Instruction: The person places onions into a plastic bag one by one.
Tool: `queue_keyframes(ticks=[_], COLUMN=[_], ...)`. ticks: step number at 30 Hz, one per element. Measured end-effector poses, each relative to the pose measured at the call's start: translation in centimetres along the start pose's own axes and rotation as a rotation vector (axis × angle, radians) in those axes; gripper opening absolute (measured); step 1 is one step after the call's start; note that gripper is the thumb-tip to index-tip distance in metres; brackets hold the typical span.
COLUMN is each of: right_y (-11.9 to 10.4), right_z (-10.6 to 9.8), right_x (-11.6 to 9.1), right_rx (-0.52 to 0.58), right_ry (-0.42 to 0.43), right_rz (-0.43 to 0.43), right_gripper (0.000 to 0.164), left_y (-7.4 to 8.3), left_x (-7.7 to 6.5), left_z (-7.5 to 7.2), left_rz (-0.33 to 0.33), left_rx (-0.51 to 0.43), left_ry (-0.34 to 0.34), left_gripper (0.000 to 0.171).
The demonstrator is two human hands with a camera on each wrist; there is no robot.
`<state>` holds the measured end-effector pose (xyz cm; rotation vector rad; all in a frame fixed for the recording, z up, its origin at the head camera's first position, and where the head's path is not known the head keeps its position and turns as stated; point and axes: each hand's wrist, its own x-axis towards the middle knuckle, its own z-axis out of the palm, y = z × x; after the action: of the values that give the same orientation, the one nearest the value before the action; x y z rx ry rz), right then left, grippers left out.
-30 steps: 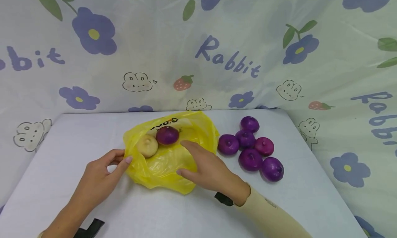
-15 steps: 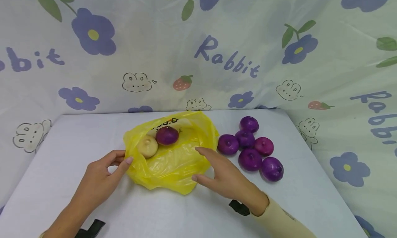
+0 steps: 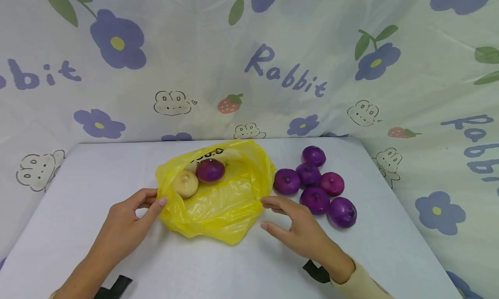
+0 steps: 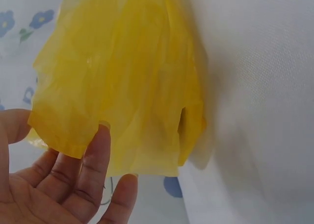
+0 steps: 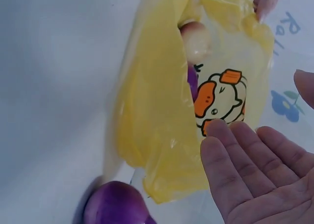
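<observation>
A yellow plastic bag (image 3: 222, 216) lies with its mouth open on the white table. Inside it sit a pale onion (image 3: 185, 184) and, beside that, a purple onion (image 3: 210, 170). My left hand (image 3: 125, 225) pinches the bag's left rim between thumb and fingers; in the left wrist view the fingers reach behind the yellow film (image 4: 132, 77). At the bag's right edge is my right hand (image 3: 306, 232), empty, its fingertips right by the rim. The right wrist view shows its fingers (image 5: 223, 177) extended and the thumb apart, with a cartoon print on the bag behind.
Several purple onions (image 3: 314, 200) stand grouped on the table to the right of the bag, just beyond my right hand. One more reddish onion (image 3: 332, 184) is among them. A patterned cloth (image 3: 202, 65) hangs behind the table (image 3: 117, 160).
My right hand has drawn back from over the bag's mouth, rightward and toward me, to beside its right edge. The left hand keeps its hold; the onions have stayed put.
</observation>
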<state>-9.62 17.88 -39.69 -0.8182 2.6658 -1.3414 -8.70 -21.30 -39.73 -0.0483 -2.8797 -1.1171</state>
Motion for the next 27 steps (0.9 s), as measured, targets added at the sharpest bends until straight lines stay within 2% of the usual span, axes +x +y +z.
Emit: queue_keyframes(ticks=[8,13,19,23,27], right_y=[1.3,2.4,3.3,3.6,3.9], right_z=[-0.8,-1.2,-2.1,-2.5,-3.0], right_x=[-1.7,-2.9,-4.1,-4.8,-5.4], right_rx=[-0.037,-0.117,-0.263,-0.299,-0.334], right_ry=[0.062,0.111,0.178,0.197,0.223], right_rz=[0.035,0.077,0.087,0.106,0.125], right_gripper=[0.046,0.047,0.052,0.058,0.068], left_y=[0.1,0.2,0.0,0.0,-0.1], left_x=[0.1,0.2,0.2,0.2,0.3], left_z=[0.0,0.1,0.0,0.1,0.1], left_rz=[-0.004,-0.009,-0.011,-0.018,0.005], left_rx=[0.017,0.005,0.0,-0.004,-0.01], left_ry=[-0.001,-0.023,-0.028,-0.034,-0.017], left_gripper=[0.044,0.047,0.048,0.048,0.044])
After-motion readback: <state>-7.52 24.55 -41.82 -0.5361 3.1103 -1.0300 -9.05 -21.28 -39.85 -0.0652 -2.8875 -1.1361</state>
